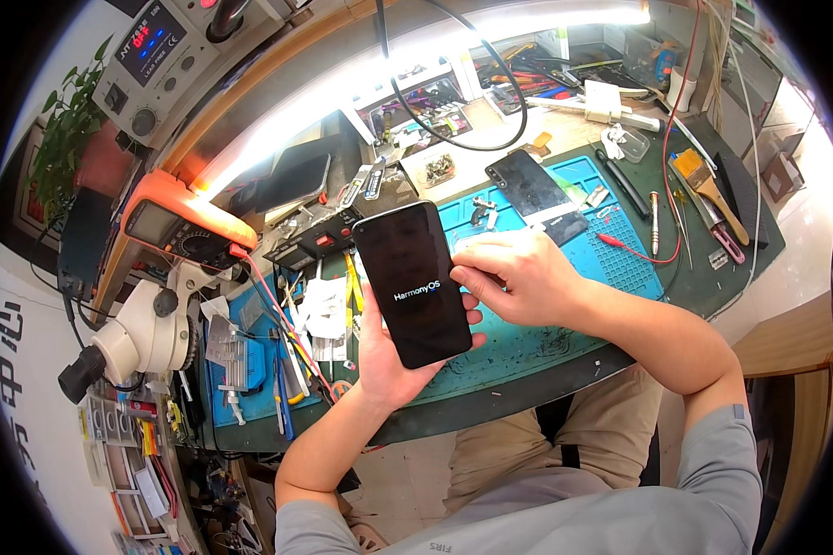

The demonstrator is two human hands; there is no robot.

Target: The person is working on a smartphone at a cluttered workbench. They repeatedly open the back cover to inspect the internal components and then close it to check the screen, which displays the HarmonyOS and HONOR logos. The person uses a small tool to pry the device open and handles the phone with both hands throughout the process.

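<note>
A black smartphone is held upright over the bench, its dark screen lit with a small white word. My left hand is wrapped round it from below, palm behind the phone and fingertips showing past its right edge. At that same right edge, my right hand has its thumb and curled index finger pinched against the phone's side. Below both hands lies a blue-green repair mat. Farther back on the mat rests a second dark phone, next to small metal parts.
An orange multimeter and a white microscope stand at the left. Tweezers and hand tools lie near the left edge. Brushes, a screwdriver and a red probe lead are at the right. A black cable loops overhead.
</note>
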